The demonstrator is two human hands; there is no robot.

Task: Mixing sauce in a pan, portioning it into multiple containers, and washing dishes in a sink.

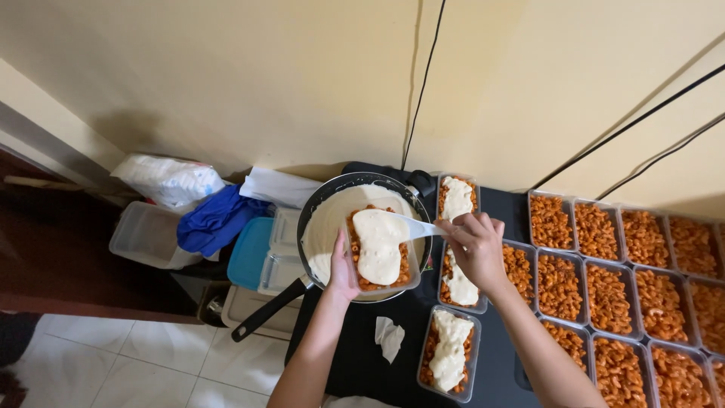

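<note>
Holding a clear plastic tub of orange macaroni (377, 266) over the black frying pan (325, 204) at the table's (362, 363) left edge, the left hand (343, 268) curls its fingers around the tub's near side. The right hand (476, 245) pinches a white spatula (419, 227), spreading thick, glossy white sauce (377, 245). Judging by this, keeping the tub level over the pan catches drips.

Left hand (343, 273): forearm rising from the lower edge, palm and fingers pressed upright, thumb apart.
Right hand (476, 245): forearm from lower right, wrist bent, fingers curled in a pinch.
</note>
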